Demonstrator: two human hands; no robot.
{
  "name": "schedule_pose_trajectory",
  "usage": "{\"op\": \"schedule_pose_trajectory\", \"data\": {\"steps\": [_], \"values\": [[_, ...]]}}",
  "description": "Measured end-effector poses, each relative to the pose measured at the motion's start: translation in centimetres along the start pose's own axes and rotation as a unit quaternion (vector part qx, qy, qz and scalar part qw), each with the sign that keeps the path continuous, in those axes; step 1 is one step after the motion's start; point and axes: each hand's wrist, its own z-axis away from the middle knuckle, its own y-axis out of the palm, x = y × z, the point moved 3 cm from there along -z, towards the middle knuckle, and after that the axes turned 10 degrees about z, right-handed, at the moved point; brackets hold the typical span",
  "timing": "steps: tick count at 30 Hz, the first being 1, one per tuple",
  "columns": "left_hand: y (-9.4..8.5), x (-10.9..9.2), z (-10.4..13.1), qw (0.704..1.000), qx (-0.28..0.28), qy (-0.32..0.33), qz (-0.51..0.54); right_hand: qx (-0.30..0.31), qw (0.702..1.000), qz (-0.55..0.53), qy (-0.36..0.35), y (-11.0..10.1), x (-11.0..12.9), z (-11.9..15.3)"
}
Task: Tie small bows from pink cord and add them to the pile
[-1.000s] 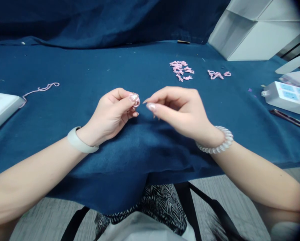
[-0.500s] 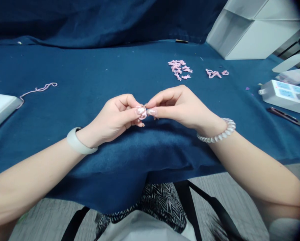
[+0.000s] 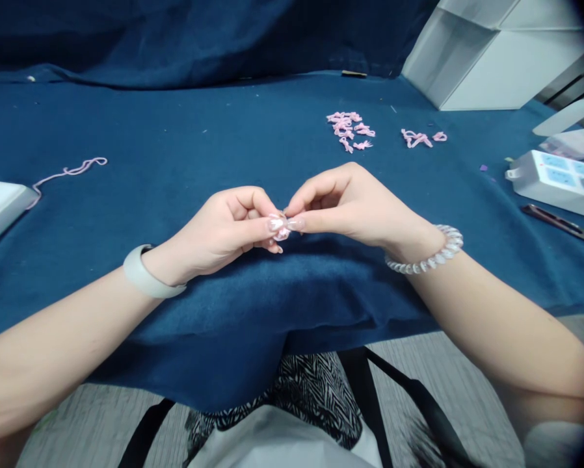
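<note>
Between my two hands is a small knotted piece of pink cord (image 3: 281, 234), mostly covered by the fingertips. My left hand (image 3: 228, 224) pinches it between thumb and fingers, the other fingers curled beneath. Thumb and index finger of my right hand (image 3: 341, 201) close on the same piece from the right, their tips touching those of the left hand. How the cord loops inside the pinch is hidden. Farther back on the blue cloth lie a cluster of knotted pink cord pieces (image 3: 343, 127) and a smaller group (image 3: 416, 138) to its right.
A long pink cord (image 3: 72, 171) trails from a white box-like object (image 3: 2, 211) at the left. On the right are a white power strip (image 3: 560, 182), dark tweezers-like tool (image 3: 560, 224) and a large white bin (image 3: 506, 71). The cloth (image 3: 175, 149) drops over the table's front edge.
Both hands stay together on the pink cord. The fingertips have drawn slightly closer, and the left thumb has shifted a little to the right. The view has tilted slightly.
</note>
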Motion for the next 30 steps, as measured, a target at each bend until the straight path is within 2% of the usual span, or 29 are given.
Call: {"op": "schedule_pose_trajectory", "data": {"steps": [7, 13, 16, 21, 26, 30], "values": [[-0.6, 0.1, 0.0, 0.999, -0.002, -0.001, -0.037, 0.014, 0.999, 0.008, 0.031, 0.0, 0.0, -0.1], [-0.8, 0.2, 0.0, 0.995, -0.030, -0.033, -0.090, 0.027, 0.993, 0.079, 0.088, 0.2, 0.8, 0.1], [-0.8, 0.2, 0.0, 0.995, -0.033, -0.030, -0.094, 0.020, 0.990, 0.104, 0.092, 0.3, 1.4, 0.3], [-0.8, 0.2, -0.1, 0.996, -0.033, -0.013, -0.085, -0.002, 0.987, 0.143, 0.073, 0.5, 1.9, 0.5], [-0.6, 0.0, -0.1, 0.999, -0.029, -0.014, -0.032, -0.031, 0.987, 0.156, 0.015, 0.6, 2.0, 0.6], [-0.5, 0.0, -0.1, 0.999, -0.033, -0.014, -0.032, -0.030, 0.987, 0.155, -0.004, 0.3, 2.0, 0.7]]}}
